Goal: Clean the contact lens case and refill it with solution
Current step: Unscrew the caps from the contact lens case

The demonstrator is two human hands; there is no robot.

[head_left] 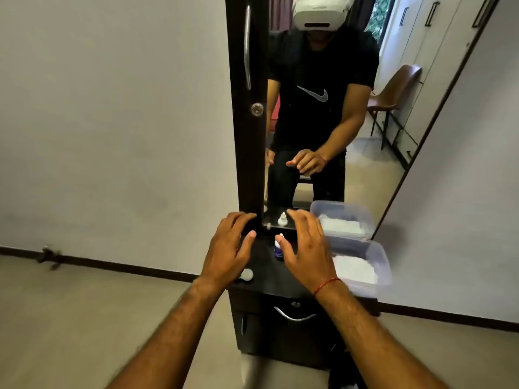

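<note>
A small solution bottle (279, 247) with a white cap and blue label stands upright on the dark dresser top (266, 279), near the mirror. My right hand (306, 245) hovers just right of it, fingers spread, holding nothing. My left hand (229, 245) hovers over the left part of the top, also open and empty. A pale round piece, which looks like part of the lens case (246, 274), lies on the top near the front edge, partly hidden under my left wrist.
A clear plastic box (379, 265) with white tissue inside sits at the right end of the dresser. A tall mirror (323, 122) stands behind it and reflects a person. A drawer with a curved metal handle (295, 315) is below. Walls lie on both sides.
</note>
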